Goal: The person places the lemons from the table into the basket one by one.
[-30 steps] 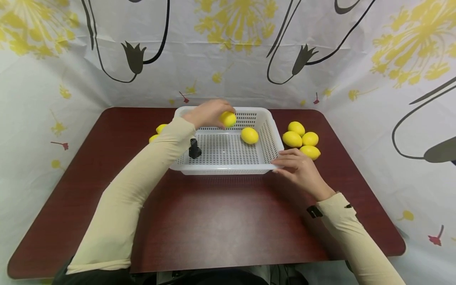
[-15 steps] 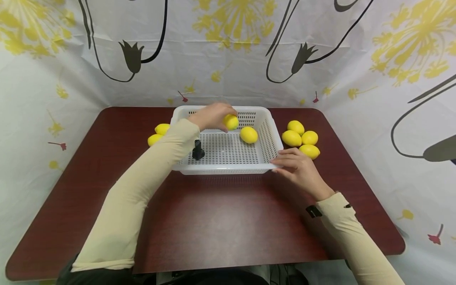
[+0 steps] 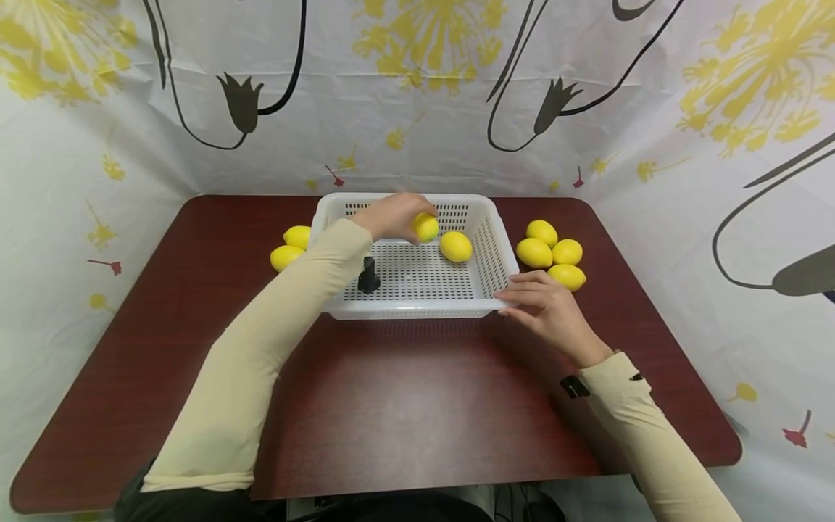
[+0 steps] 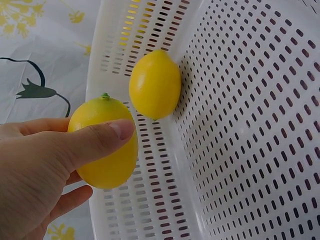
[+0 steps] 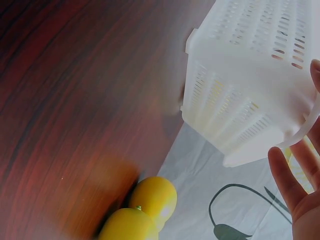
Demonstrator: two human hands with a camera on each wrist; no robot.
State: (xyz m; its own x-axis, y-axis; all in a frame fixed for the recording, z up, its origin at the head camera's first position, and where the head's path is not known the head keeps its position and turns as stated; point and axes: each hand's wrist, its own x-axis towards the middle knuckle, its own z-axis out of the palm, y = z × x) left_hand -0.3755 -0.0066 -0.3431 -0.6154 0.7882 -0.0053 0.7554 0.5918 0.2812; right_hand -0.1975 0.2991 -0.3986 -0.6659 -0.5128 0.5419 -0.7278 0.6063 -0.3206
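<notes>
My left hand (image 3: 396,217) pinches a yellow lemon (image 4: 107,142) between thumb and fingers, its green stem end up in the left wrist view. This lemon hangs over the back part of a white perforated plastic basket (image 3: 417,310). Another lemon (image 3: 456,247) lies inside the basket, just right of the held one in the head view, against the wall. At the basket's front right corner, my right hand (image 3: 554,315) holds the rim, thumb at the front and fingers along the right side.
Several lemons (image 3: 535,253) are grouped on the dark red table (image 3: 404,399) right of the basket. Two more lemons (image 3: 285,257) lie to its left, beside my left sleeve. A patterned white cloth (image 3: 417,145) stands behind the table.
My left hand has moved slightly right and toward me with its lemon, nearer the lemon in the basket. The left sleeve now uncovers the two lemons at left. My right hand stays put.
</notes>
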